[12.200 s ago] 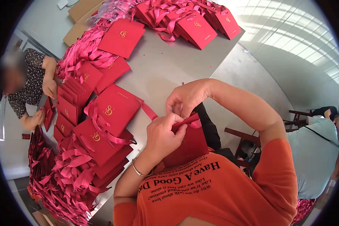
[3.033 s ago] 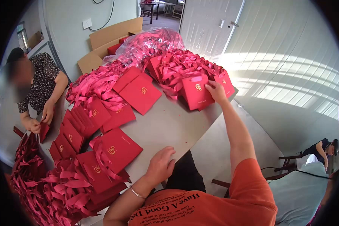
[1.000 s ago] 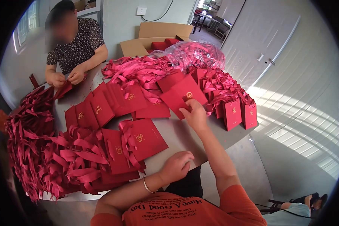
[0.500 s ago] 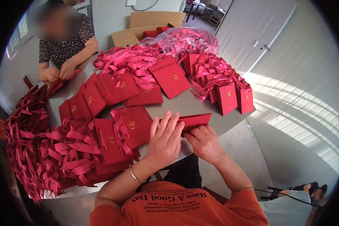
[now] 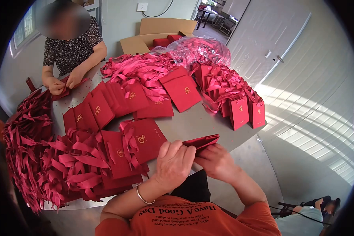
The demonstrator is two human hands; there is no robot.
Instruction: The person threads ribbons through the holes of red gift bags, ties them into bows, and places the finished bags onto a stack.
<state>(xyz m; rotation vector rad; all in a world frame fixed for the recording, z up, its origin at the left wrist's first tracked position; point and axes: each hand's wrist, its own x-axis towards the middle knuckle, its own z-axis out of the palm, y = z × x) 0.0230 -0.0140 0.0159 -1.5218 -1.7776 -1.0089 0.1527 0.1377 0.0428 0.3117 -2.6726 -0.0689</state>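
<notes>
A small red paper gift bag [image 5: 202, 141] is held up at the table's near edge, its top partly parted. My left hand [image 5: 174, 163] closes on the bag's left end with curled fingers. On the right end, my right hand [image 5: 215, 162] grips it from below, thumb and fingers bent around the edge. Just left of my hands lies a flat red bag with gold lettering [image 5: 147, 137]. Loops of pink ribbon [image 5: 129, 141] rest against it, beside another red bag [image 5: 120, 155].
Piles of ribboned bags [image 5: 67, 161] cover the table's left side. Flat bags [image 5: 181, 90], loose ribbons [image 5: 145, 67] and standing bags [image 5: 239, 112] lie farther back. A co-worker [image 5: 72, 51] sits across, handling a bag. A cardboard box [image 5: 167, 27] stands behind.
My left hand's fingers went from stretched out to curled around the bag. The bag's top has opened slightly. The camera view has shifted a little.
</notes>
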